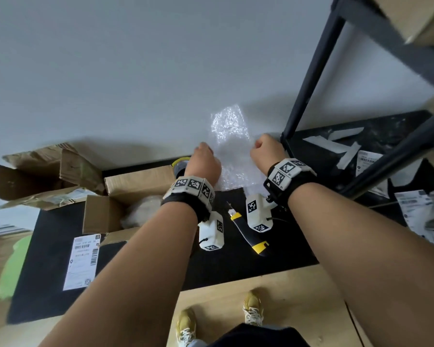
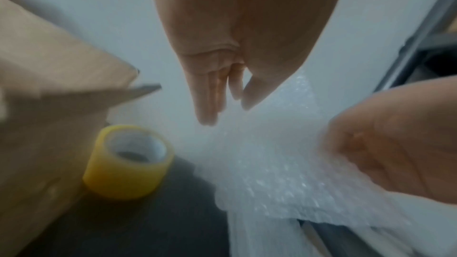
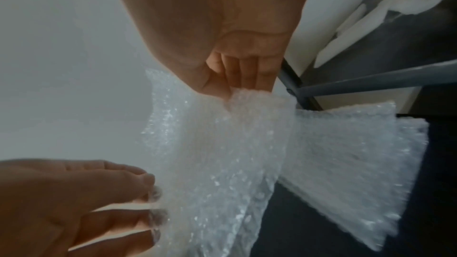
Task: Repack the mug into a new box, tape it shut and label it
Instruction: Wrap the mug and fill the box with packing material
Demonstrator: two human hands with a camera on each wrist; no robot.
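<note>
Bubble wrap [image 1: 229, 146] in right hand [image 1: 268, 151]

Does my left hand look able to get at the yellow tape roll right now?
Probably yes: the tape roll stands just beside the left hand with nothing between them. But its fingers are pinching the bubble wrap, so it must let go first.

1. The bare left forearm [image 1: 135, 259] and right forearm [image 1: 361, 246] reach forward side by side.
2. The left grip [image 1: 204, 164], back up, pinches the wrap [image 1: 232, 146] at one edge between thumb and fingers [image 3: 111, 220].
3. The right grip [image 1: 266, 152], fingers curled, pinches the opposite edge.
4. The two grips are apart and about level.
</note>
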